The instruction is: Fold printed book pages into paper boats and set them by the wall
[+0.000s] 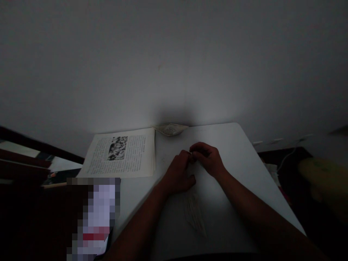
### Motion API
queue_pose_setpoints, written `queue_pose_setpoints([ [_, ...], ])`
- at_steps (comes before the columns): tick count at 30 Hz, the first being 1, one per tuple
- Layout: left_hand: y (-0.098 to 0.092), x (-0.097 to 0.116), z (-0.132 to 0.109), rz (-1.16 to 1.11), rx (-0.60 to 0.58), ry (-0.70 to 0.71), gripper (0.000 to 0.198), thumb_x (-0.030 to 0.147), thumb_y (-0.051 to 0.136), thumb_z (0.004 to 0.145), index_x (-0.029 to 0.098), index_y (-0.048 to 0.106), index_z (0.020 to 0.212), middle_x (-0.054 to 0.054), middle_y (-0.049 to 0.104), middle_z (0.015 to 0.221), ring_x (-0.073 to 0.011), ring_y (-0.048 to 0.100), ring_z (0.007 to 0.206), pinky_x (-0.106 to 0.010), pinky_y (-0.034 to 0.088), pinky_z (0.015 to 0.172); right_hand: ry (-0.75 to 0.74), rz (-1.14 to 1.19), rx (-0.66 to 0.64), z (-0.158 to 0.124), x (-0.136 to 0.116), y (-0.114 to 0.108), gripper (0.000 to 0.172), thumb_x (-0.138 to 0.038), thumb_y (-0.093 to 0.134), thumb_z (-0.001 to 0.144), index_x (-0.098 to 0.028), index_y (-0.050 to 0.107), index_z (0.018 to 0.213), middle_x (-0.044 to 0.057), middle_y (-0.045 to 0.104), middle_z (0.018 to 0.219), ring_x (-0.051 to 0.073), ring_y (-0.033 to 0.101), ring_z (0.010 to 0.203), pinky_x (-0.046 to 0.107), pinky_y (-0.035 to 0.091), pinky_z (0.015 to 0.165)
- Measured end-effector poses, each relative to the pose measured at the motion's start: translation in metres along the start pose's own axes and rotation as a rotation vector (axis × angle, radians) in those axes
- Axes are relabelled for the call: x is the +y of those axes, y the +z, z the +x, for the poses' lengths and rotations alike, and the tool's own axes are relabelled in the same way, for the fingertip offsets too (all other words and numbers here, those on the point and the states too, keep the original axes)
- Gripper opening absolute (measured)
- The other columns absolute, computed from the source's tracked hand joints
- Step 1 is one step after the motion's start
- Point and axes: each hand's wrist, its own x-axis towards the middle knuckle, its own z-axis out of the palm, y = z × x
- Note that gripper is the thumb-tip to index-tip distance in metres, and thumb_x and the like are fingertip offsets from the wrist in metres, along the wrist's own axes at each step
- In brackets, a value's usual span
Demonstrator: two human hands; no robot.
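Note:
Both hands meet over the middle of a white table [239, 145] in dim light. My left hand [179, 174] has its fingers curled and its thumb and fingertips pressed toward the right hand. My right hand [208, 156] is curled in a pinch against it. What they pinch between them is too small and dark to name. A faint bundle of thin pale strands [194, 214] lies on the table just below the hands, between my forearms.
An open printed book [122, 152] with a black-and-white picture lies at the table's back left. A small folded paper boat [170, 129] sits against the white wall. A blurred patch covers the lower left. Dark clutter and a cable lie right of the table.

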Motion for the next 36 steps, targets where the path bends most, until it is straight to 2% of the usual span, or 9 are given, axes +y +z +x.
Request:
queue_pose_setpoints([
  [7,-0.001,-0.005,0.001,-0.146,0.061,-0.051,0.031,0.003,0.043,0.053,0.021,0.035,0.077,0.004,0.036,0.073,-0.0117,0.034,0.064,-0.024,0.029,0.057,0.006,-0.003,-0.013,0.0,-0.004,0.001,0.012,-0.025,0.062,0.074,-0.018,0.064,0.083,-0.001,0.062,0.071,0.009,0.052,0.054,0.024,0.043,0.052],
  [10,-0.003,-0.009,0.003,-0.251,0.237,-0.073,0.023,0.004,0.044,0.058,0.021,0.036,0.072,0.003,0.038,0.073,-0.0116,0.037,0.066,-0.024,0.031,0.059,0.021,-0.006,-0.01,-0.001,-0.005,0.002,0.013,-0.027,0.063,0.073,-0.018,0.064,0.082,0.0,0.063,0.071,0.009,0.052,0.054,0.024,0.043,0.051],
  [16,-0.007,-0.015,0.007,-0.413,0.729,-0.138,0.018,0.012,0.056,0.069,0.02,0.041,0.071,0.002,0.046,0.078,-0.0109,0.048,0.072,-0.022,0.039,0.064,0.047,-0.055,-0.088,-0.005,-0.01,0.007,0.023,-0.036,0.07,0.07,-0.02,0.065,0.085,0.003,0.066,0.076,0.014,0.06,0.069,0.027,0.049,0.062],
  [22,-0.007,-0.012,0.004,-0.32,0.968,-0.136,0.024,0.013,0.061,0.071,0.019,0.039,0.065,0.001,0.047,0.082,-0.0097,0.051,0.074,-0.022,0.044,0.067,-0.092,-0.356,-0.285,-0.009,-0.018,0.01,0.015,-0.031,0.068,0.07,-0.017,0.067,0.077,0.002,0.064,0.067,0.012,0.057,0.059,0.025,0.045,0.056],
  [26,-0.008,-0.01,0.004,-0.23,1.011,-0.157,0.023,0.015,0.062,0.073,0.019,0.04,0.065,0.001,0.048,0.08,-0.0103,0.052,0.075,-0.023,0.045,0.068,-0.198,-0.456,-0.337,-0.009,-0.018,0.011,0.011,-0.028,0.065,0.071,-0.017,0.066,0.07,0.001,0.062,0.062,0.011,0.054,0.055,0.023,0.042,0.053],
  [29,-0.006,-0.013,0.004,-0.303,0.98,-0.146,0.02,0.017,0.063,0.074,0.019,0.043,0.07,0.0,0.047,0.084,-0.0103,0.052,0.077,-0.023,0.047,0.069,-0.216,-0.5,-0.312,-0.009,-0.016,0.011,0.011,-0.026,0.064,0.07,-0.017,0.064,0.065,-0.001,0.06,0.058,0.009,0.051,0.051,0.022,0.039,0.05],
  [31,-0.004,-0.015,0.005,-0.392,0.895,-0.131,0.021,0.019,0.066,0.072,0.019,0.047,0.082,-0.002,0.048,0.093,-0.0119,0.053,0.084,-0.023,0.048,0.071,-0.181,-0.521,-0.202,-0.009,-0.014,0.011,0.013,-0.024,0.062,0.072,-0.017,0.064,0.061,-0.001,0.059,0.054,0.009,0.051,0.049,0.022,0.038,0.049],
  [33,-0.001,-0.016,0.005,-0.458,0.77,-0.132,0.034,0.022,0.068,0.071,0.02,0.047,0.097,-0.005,0.049,0.103,-0.0144,0.054,0.092,-0.025,0.049,0.072,-0.141,-0.532,-0.001,-0.008,-0.013,0.01,0.017,-0.027,0.061,0.073,-0.017,0.063,0.06,-0.001,0.058,0.052,0.01,0.05,0.047,0.022,0.037,0.048],
  [36,0.001,-0.016,0.004,-0.454,0.541,-0.195,0.04,0.026,0.066,0.074,0.019,0.045,0.107,-0.008,0.055,0.106,-0.0152,0.058,0.089,-0.027,0.05,0.074,-0.149,-0.525,0.236,-0.006,-0.012,0.009,0.02,-0.03,0.061,0.075,-0.017,0.062,0.059,-0.001,0.058,0.052,0.01,0.05,0.047,0.022,0.038,0.047],
])
